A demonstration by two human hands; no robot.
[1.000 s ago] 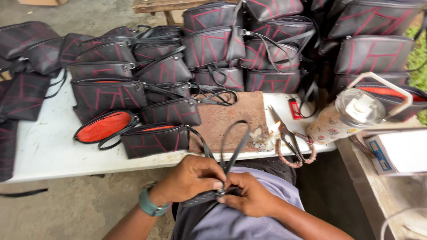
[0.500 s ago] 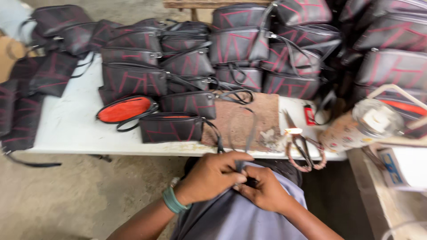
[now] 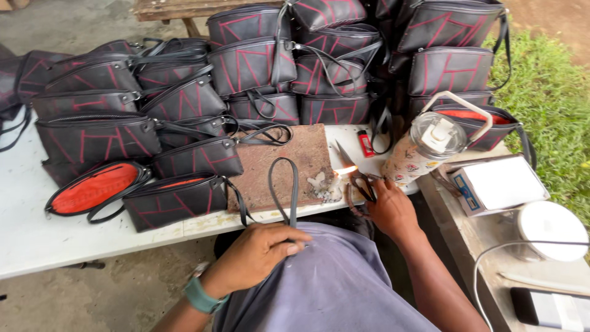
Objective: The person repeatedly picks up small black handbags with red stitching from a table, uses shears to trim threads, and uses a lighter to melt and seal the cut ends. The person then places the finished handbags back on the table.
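Right hand (image 3: 389,209) left lap since earlier, now gripping scissors (image 3: 359,184) beside candle flame (image 3: 345,170); left hand (image 3: 261,253) fingers pinch black strap loop (image 3: 284,190) against lap, keeping it upright over brown board (image 3: 289,161).

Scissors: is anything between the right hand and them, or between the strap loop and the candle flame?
Nothing visible. The right hand already rests on the scissors handles. The strap, held by the left hand, loops over the brown board, with only bare board between it and the flame.
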